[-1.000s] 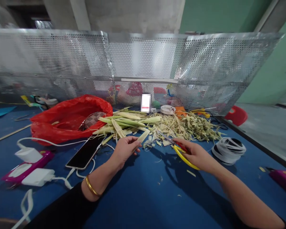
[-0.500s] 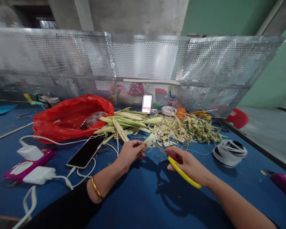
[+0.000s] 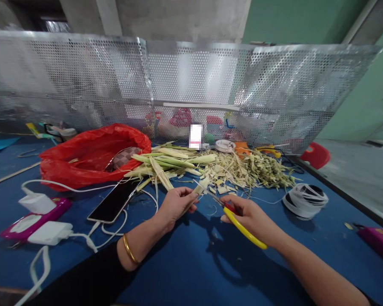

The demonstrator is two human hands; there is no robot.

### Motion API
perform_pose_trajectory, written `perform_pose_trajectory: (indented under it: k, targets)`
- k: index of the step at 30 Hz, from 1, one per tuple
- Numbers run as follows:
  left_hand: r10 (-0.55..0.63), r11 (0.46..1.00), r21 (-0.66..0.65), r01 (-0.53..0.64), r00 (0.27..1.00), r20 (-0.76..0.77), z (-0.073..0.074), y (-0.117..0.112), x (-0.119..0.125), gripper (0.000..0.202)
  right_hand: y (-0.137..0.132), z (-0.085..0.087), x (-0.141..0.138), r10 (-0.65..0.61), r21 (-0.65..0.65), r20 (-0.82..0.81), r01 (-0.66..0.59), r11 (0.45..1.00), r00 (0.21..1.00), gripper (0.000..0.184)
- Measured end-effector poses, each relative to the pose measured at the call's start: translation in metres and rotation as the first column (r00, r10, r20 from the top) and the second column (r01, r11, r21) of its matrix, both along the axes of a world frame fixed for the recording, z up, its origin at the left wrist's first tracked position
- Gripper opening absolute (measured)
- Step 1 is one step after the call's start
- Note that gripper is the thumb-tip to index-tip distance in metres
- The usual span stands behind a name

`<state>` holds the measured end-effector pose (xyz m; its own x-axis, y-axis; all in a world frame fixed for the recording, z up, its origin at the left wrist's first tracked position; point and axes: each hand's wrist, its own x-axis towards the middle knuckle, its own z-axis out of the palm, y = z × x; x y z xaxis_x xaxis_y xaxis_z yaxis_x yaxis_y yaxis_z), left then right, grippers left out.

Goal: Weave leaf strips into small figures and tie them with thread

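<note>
My left hand [image 3: 175, 208] pinches a pale green husk strip [image 3: 201, 185], which looks like corn husk, between thumb and fingers; its free end points up and away. My right hand [image 3: 253, 216] is closed around scissors [image 3: 245, 229] with yellow and red handles. The scissor blades reach left to the strip's edge near my left fingertips; whether they touch it I cannot tell. Just beyond my hands lies a bundle of longer green husks [image 3: 175, 160]. Right of it spreads a heap of cut, shredded pieces [image 3: 231, 170].
A red plastic bag [image 3: 70, 170] stands at left behind a phone [image 3: 115, 202] with white cables. Chargers sit in a purple power strip [image 3: 55, 208]. A roll of white ribbon [image 3: 305, 202] lies at right. A perforated metal screen [image 3: 191, 76] closes off the table's back.
The view has shifted slightly. Both hands keep nearly the same pose, with the scissor blades still beside the husk strip.
</note>
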<state>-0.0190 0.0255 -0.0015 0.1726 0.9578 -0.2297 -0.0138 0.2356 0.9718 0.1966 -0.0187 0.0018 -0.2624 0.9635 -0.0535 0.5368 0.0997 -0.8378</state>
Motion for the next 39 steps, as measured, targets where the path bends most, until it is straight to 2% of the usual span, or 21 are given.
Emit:
perform_pose_trajectory:
  k: [3,6,9,13,16,18,20,21,22,24,26,27,29,31,33,35,37,39]
  targets:
    - [-0.012,1.0,-0.021,0.012,1.0,-0.012,0.002,0.0,-0.002,0.026,-0.001,-0.001,0.002,-0.019,0.069,0.07,0.014,0.997,0.997,0.035]
    - [-0.057,0.998,-0.031,0.056,0.998,-0.038,0.002,0.0,-0.004,0.024,0.0,-0.002,0.004,-0.016,0.082,0.079,0.009,0.997,0.997,0.033]
    - [-0.093,0.995,0.018,0.096,0.99,-0.104,0.005,0.002,-0.007,0.018,0.004,-0.004,0.008,-0.062,0.132,0.141,0.043,0.99,0.988,0.038]
    - [-0.022,0.961,0.263,0.084,0.974,-0.227,0.023,0.003,-0.022,0.015,0.011,-0.005,0.016,-0.194,0.27,0.347,0.101,0.958,0.917,0.043]
    - [0.114,0.872,0.484,0.073,0.931,-0.347,0.047,0.005,-0.046,0.018,0.015,-0.008,0.024,-0.262,0.358,0.469,0.09,0.929,0.843,0.042]
    - [0.286,0.783,0.62,0.043,0.86,-0.422,0.061,0.01,-0.068,0.02,0.016,-0.009,0.027,-0.285,0.414,0.542,0.043,0.909,0.79,0.041]
    - [0.38,0.734,0.674,0.085,0.771,-0.511,0.07,0.021,-0.094,0.021,0.015,-0.01,0.029,-0.279,0.437,0.611,-0.022,0.899,0.741,0.041]
    - [0.391,0.729,0.671,0.136,0.722,-0.571,0.071,0.028,-0.107,0.022,0.014,-0.009,0.029,-0.27,0.437,0.638,-0.05,0.898,0.721,0.041]
    - [0.394,0.735,0.652,0.185,0.666,-0.633,0.071,0.035,-0.12,0.022,0.013,-0.008,0.028,-0.264,0.434,0.656,-0.068,0.898,0.707,0.041]
    - [0.38,0.784,0.573,0.24,0.545,-0.748,0.069,0.05,-0.143,0.021,0.01,-0.006,0.026,-0.258,0.428,0.675,-0.083,0.9,0.691,0.04]
    - [0.307,0.841,0.447,0.305,0.411,-0.859,0.066,0.061,-0.159,0.024,0.008,-0.005,0.024,-0.259,0.431,0.676,-0.086,0.898,0.69,0.039]
    - [0.289,0.846,0.417,0.333,0.371,-0.883,0.064,0.064,-0.162,0.028,0.007,-0.005,0.023,-0.251,0.428,0.678,-0.093,0.899,0.691,0.038]
    - [0.329,0.827,0.436,0.354,0.323,-0.887,0.061,0.067,-0.158,0.036,0.005,-0.005,0.021,-0.226,0.409,0.694,-0.116,0.905,0.684,0.035]
    - [0.35,0.783,0.459,0.419,0.313,-0.883,0.056,0.066,-0.141,0.042,0.005,-0.007,0.019,-0.189,0.38,0.716,-0.148,0.913,0.672,0.034]
    - [0.332,0.687,0.475,0.55,0.345,-0.878,0.047,0.066,-0.117,0.044,0.005,-0.009,0.017,-0.153,0.352,0.734,-0.177,0.919,0.662,0.036]
    - [0.293,0.583,0.446,0.68,0.336,-0.895,0.037,0.066,-0.094,0.04,0.005,-0.01,0.016,-0.129,0.333,0.741,-0.193,0.923,0.659,0.039]
    - [0.253,0.484,0.357,0.799,0.263,-0.931,0.029,0.068,-0.08,0.035,0.006,-0.008,0.015,-0.12,0.32,0.746,-0.195,0.927,0.655,0.04]
    - [0.286,0.486,0.284,0.827,0.156,-0.945,0.027,0.07,-0.079,0.037,0.006,-0.006,0.015,-0.113,0.303,0.755,-0.191,0.934,0.646,0.039]
